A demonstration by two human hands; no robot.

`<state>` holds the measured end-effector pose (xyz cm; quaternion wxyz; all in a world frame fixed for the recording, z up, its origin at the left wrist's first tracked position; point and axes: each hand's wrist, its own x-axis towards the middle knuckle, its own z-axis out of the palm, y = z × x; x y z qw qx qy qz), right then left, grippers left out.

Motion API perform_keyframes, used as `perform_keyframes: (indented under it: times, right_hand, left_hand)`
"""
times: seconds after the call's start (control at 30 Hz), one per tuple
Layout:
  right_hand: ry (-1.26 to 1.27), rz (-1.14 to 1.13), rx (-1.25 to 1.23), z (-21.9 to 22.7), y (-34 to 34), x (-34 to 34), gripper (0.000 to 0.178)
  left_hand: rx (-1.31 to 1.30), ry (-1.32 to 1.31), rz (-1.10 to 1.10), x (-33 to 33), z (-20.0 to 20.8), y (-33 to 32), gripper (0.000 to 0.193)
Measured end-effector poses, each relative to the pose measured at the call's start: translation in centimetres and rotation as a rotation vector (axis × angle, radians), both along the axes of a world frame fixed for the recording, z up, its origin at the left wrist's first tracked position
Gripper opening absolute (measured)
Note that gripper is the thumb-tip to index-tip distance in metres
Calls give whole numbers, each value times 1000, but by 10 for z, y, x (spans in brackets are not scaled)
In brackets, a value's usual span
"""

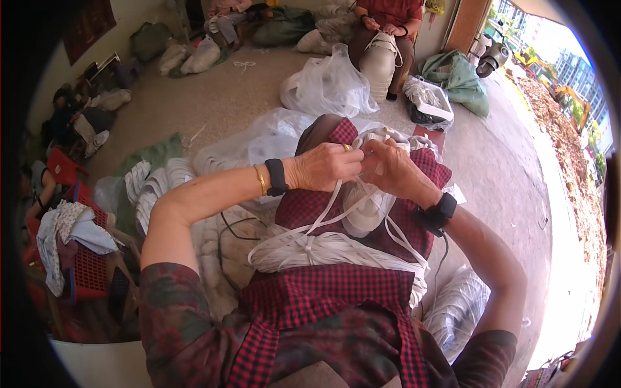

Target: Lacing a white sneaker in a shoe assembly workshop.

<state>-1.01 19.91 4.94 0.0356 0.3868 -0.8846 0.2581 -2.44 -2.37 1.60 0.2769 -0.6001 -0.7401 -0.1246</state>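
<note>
One white shoe point(363, 216) and one bundle of white laces point(323, 251) lie on the checked apron point(323, 291), the bundle at the shoe's seven o'clock. The left hand point(328, 167) and right hand point(402, 169) meet above the shoe, fingertips pinching a lace point(332, 205). On the concrete floor point(194, 110), a clear bag point(330, 84) sits at twelve.

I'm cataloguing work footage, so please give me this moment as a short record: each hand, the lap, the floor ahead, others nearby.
Left hand: fingers closed on a white lace
Right hand: fingers bent beside the left hand's; exact grip unclear
Lap: white shoe, bundle of white laces, red-and-black checked apron
Floor ahead: clear plastic bag, green sack
Nearby: seated person in a red top
</note>
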Motion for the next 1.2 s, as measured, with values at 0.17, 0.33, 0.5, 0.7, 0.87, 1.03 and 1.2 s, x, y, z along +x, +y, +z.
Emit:
perform_keyframes:
  times: [0.17,0.33,0.5,0.7,0.87,1.03,1.2]
  right_hand:
    - [21,-92,-127,-5,-6,7,36]
    - [-295,-95,-532,10,23,-11,23]
    - [-7,-505,-1076,39,163,-35,17]
    - [-281,-390,-1432,11,219,-11,22]
    - [-332,-510,-862,14,167,8,37]
    - [-180,-206,-497,17,90,15,62]
    - [132,-20,-12,10,58,8,64]
  left_hand:
    - [-35,-50,17,8,7,2,17]
    - [-47,-200,38,13,18,-4,24]
    - [124,-371,-13,18,19,6,37]
    - [318,-510,96,13,38,30,9]
    - [233,-634,233,9,47,53,4]
    - [166,-673,309,6,41,63,9]
    - [53,-815,322,13,43,64,15]
